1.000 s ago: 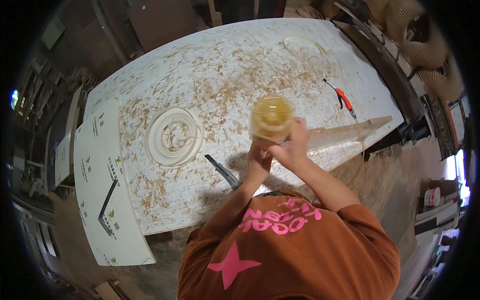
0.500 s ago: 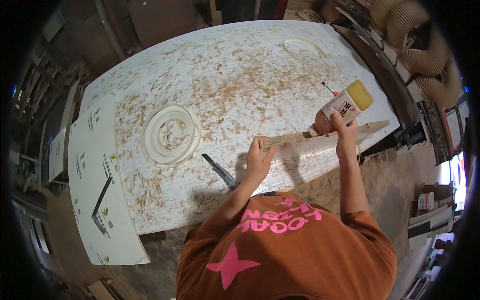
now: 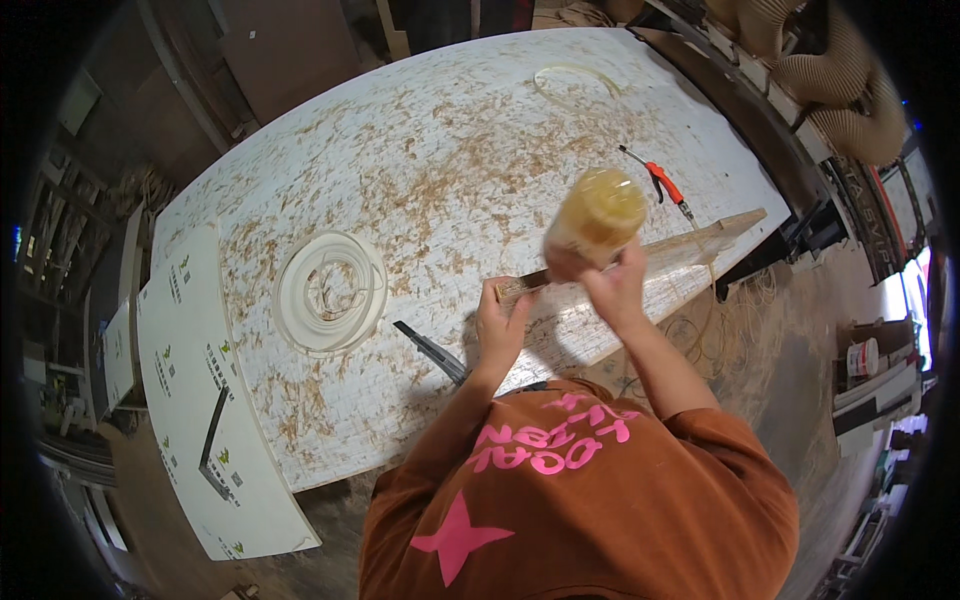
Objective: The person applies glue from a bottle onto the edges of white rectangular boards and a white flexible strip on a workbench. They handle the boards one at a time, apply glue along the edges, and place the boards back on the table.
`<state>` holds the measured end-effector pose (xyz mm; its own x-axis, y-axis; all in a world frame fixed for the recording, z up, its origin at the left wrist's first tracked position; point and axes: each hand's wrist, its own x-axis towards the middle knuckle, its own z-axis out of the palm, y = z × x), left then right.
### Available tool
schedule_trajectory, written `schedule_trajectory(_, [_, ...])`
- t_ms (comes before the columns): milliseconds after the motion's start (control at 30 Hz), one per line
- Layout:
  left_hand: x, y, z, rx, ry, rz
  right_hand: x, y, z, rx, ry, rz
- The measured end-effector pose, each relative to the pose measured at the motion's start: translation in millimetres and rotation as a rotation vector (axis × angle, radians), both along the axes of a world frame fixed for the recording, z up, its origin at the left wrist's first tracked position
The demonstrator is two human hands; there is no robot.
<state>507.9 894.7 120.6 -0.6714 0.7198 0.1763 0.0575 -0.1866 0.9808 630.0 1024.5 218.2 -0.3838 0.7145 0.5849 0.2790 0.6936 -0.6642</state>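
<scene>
My right hand [image 3: 617,290] is closed around a plastic bottle [image 3: 598,215] with yellowish contents, blurred by motion. The bottle is tipped with its yellow base up, its lower end over the edge of a long wooden board [image 3: 700,238]. Whether its mouth touches the board is hidden. With fingers and thumb, my left hand [image 3: 503,322] grips the board's left end, holding it on edge at the near side of the white worktable [image 3: 450,200]. Left of that forearm lies a grey utility knife [image 3: 430,352].
A coil of pale edge strip [image 3: 328,295] lies left of the knife. Beyond the board rests a red air blow gun [image 3: 665,185]. A white printed panel [image 3: 190,400] carries a dark V-shaped piece [image 3: 212,450]. Ribbed hoses [image 3: 815,85] hang at the far right.
My right hand has brought the bottle left along the board, toward my left hand, and tipped it more steeply. The blow gun now shows fully. My left hand keeps its grip.
</scene>
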Motion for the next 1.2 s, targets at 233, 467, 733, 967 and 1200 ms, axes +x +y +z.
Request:
schedule_trajectory(233, [1.3,-0.8,-4.4,0.008,0.054,0.004,-2.8,-18.0,-3.5,-0.012,0.193,-0.079])
schedule_trajectory(467, [-2.2,-4.2,-4.9,-0.130,0.161,0.032,6.2,-1.3,3.6,0.213,0.015,-0.251])
schedule_trajectory(733, [0.0,-0.9,-2.0,-0.029,0.104,0.007,-19.6,-25.7,7.2,0.303,-0.071,0.046])
schedule_trajectory(967, [-0.3,-2.7,-4.8,-0.089,0.153,0.038,13.7,2.8,9.6,0.203,-0.025,-0.218])
schedule_trajectory(1200, [-2.5,-4.9,-7.5,-0.122,0.116,0.028,-6.6,-3.2,19.2,0.092,0.019,-0.297])
